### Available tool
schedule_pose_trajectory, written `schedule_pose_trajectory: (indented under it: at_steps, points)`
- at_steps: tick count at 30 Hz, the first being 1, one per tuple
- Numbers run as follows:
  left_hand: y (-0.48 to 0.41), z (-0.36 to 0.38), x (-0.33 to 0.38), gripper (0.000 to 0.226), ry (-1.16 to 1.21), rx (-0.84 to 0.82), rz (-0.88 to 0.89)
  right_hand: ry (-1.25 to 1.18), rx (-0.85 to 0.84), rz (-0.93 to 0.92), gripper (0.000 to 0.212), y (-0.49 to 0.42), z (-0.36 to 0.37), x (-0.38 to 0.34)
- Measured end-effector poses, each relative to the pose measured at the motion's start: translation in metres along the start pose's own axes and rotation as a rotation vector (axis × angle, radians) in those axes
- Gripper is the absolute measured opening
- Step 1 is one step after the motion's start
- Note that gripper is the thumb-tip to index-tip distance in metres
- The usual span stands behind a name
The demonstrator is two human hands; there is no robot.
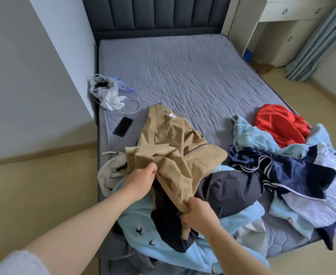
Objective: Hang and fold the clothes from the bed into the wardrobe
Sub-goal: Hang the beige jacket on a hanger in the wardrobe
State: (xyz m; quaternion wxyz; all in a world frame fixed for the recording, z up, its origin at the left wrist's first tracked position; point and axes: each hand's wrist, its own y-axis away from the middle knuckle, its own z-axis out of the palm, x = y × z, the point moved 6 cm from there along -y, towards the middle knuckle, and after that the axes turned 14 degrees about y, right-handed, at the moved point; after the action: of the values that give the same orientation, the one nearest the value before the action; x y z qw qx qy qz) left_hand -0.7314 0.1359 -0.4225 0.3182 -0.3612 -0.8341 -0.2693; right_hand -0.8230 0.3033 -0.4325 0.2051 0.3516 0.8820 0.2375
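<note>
A tan jacket (175, 143) lies crumpled on top of a clothes pile at the near end of the grey mattress (183, 76). My left hand (141, 180) pinches a fold of its fabric at the left. My right hand (198, 213) grips its lower edge nearer to me. Under the jacket lie a dark grey garment (228, 193) and a light blue fleece piece (143, 231) with small bird prints. To the right are a navy striped garment (288, 171), a pale lavender piece (325, 203) and a red garment (280, 124). No wardrobe is in view.
A black phone (123, 126) lies on the mattress left of the jacket. Behind it sit a white bag with tissue and a cable (108, 92). A padded headboard (153, 14) stands at the far end. A white desk (290, 12) and curtains (318, 40) are at the back right.
</note>
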Motion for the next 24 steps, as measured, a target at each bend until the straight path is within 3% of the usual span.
schedule_pose_trajectory:
  at_steps: [2, 6, 13, 20, 24]
  points:
    - [-0.001, -0.013, 0.002, 0.011, 0.053, 0.040, -0.023, -0.196, 0.119, 0.057, 0.004, 0.002, -0.016, 0.000]
    - [-0.011, -0.059, 0.034, 0.010, 0.075, 0.164, 0.035, -0.458, 0.417, 0.023, 0.015, 0.008, -0.079, -0.015]
    - [-0.003, -0.218, 0.176, 0.011, -0.024, 0.457, 0.324, -0.575, 0.816, -0.179, 0.017, 0.051, -0.251, -0.074]
    - [0.099, -0.364, 0.332, 0.016, -0.127, 0.914, 0.670, -0.678, 1.278, -0.446, 0.022, 0.176, -0.417, -0.129]
    - [0.150, -0.400, 0.366, 0.016, -0.171, 1.094, 0.861, -0.706, 1.453, -0.534, 0.023, 0.229, -0.465, -0.143]
